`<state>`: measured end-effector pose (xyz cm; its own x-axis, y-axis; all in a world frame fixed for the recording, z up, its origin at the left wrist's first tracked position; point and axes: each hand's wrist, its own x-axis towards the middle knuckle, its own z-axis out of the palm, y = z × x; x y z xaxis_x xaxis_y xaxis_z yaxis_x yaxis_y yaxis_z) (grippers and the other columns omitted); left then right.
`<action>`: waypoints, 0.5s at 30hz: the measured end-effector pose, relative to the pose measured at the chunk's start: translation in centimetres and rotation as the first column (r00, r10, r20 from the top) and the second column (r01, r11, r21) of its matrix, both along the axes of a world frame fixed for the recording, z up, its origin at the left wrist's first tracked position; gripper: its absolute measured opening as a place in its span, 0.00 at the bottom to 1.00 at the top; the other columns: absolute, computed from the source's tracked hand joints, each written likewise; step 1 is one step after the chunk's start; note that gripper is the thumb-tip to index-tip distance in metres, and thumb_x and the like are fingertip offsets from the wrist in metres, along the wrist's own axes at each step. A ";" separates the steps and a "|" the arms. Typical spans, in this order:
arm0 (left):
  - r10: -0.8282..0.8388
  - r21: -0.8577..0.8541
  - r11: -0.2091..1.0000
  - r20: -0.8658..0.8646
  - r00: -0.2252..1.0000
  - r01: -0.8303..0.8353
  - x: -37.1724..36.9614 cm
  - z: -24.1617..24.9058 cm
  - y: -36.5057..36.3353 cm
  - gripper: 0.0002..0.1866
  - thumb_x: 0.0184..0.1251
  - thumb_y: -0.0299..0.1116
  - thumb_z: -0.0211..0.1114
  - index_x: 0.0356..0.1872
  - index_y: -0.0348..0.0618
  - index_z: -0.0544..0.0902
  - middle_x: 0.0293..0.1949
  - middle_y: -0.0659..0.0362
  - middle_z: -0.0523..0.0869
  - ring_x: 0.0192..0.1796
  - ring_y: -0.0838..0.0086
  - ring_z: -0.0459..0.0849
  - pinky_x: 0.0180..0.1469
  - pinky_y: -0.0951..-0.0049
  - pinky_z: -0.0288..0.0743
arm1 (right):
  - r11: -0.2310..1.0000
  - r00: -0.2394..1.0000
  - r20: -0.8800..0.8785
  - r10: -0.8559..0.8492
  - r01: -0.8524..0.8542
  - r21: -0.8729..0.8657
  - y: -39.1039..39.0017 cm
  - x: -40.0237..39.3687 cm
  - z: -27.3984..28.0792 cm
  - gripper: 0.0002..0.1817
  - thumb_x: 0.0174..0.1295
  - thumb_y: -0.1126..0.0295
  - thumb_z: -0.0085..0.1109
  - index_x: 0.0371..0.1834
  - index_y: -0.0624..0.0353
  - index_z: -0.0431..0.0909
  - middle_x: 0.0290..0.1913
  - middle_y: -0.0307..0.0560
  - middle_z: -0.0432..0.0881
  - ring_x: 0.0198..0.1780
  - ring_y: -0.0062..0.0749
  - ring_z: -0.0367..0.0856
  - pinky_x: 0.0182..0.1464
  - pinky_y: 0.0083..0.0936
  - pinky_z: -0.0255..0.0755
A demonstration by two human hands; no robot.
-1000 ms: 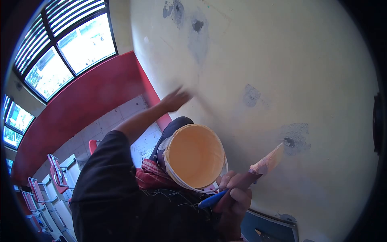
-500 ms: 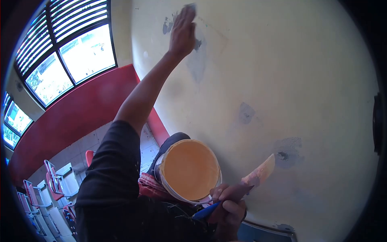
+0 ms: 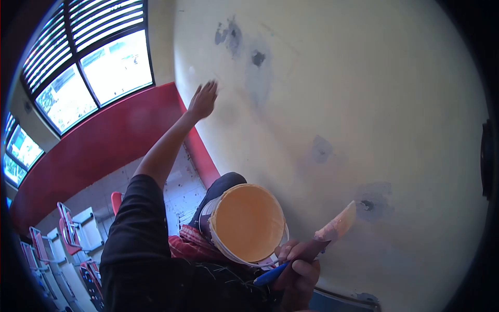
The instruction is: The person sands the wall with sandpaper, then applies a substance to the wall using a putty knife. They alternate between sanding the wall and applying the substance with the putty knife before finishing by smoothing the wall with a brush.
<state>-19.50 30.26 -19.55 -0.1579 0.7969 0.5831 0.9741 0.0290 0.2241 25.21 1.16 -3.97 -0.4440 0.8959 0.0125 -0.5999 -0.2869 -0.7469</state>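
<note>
My left hand (image 3: 204, 100) is stretched out close to the cream wall (image 3: 416, 93), fingers extended, near the corner with the red lower wall. Above and right of it are rough grey patches with dark holes (image 3: 258, 58). In my right hand (image 3: 299, 273) is a paintbrush (image 3: 338, 222), its bristles coated in pale orange paint and its tip beside another chipped grey patch (image 3: 379, 200). A blue handle-like piece (image 3: 271, 273) sticks out by the same hand. Just left of those fingers stands an open bucket (image 3: 208, 218) of pale orange paint (image 3: 248, 223).
Barred windows (image 3: 114, 62) sit above the red lower wall (image 3: 119, 122) on the left. Several chairs with writing tablets (image 3: 86, 234) stand at lower left on the tiled floor (image 3: 182, 192). A red checked cloth (image 3: 189, 243) lies beside the bucket.
My left hand has come down and left from the upper grey patches, which now show uncovered. The right hand with the paintbrush has barely shifted.
</note>
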 end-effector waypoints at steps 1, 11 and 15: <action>-0.024 0.157 0.988 0.077 0.997 0.011 0.6 3.4 0.6 0.23 0.71 0.35 0.44 0.64 0.34 0.63 0.67 0.46 0.64 0.70 0.57 0.60 0.70 0.54 0.51 | 1.000 1.000 -0.016 0.001 -0.001 0.022 0.1 -0.4 0.2 0.12 0.48 0.76 0.55 0.38 0.66 0.75 0.40 0.55 0.75 0.40 0.34 0.76 0.41 0.26 0.72; -0.161 0.660 0.751 0.147 0.976 0.024 -0.7 24.5 9.4 0.24 0.69 0.29 0.44 0.65 0.35 0.62 0.66 0.42 0.63 0.71 0.53 0.57 0.71 0.56 0.49 | 0.996 0.994 0.099 -0.054 0.048 0.070 0.5 -1.3 0.5 0.12 0.50 0.74 0.54 0.39 0.66 0.74 0.39 0.54 0.74 0.43 0.37 0.74 0.46 0.31 0.71; -0.068 0.554 0.826 -0.080 0.994 0.101 -1.1 11.8 12.1 0.26 0.67 0.29 0.48 0.65 0.35 0.59 0.64 0.40 0.65 0.67 0.52 0.64 0.68 0.50 0.53 | 0.980 0.980 0.103 -0.171 0.158 0.125 0.6 -2.6 0.7 0.11 0.47 0.72 0.56 0.33 0.65 0.74 0.35 0.52 0.75 0.39 0.34 0.74 0.42 0.28 0.64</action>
<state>-20.64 42.40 -7.78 -0.0597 0.3428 0.9375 0.9782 -0.1672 0.1234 22.65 1.71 -3.31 -0.2948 0.9523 0.0785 -0.5423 -0.0991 -0.8343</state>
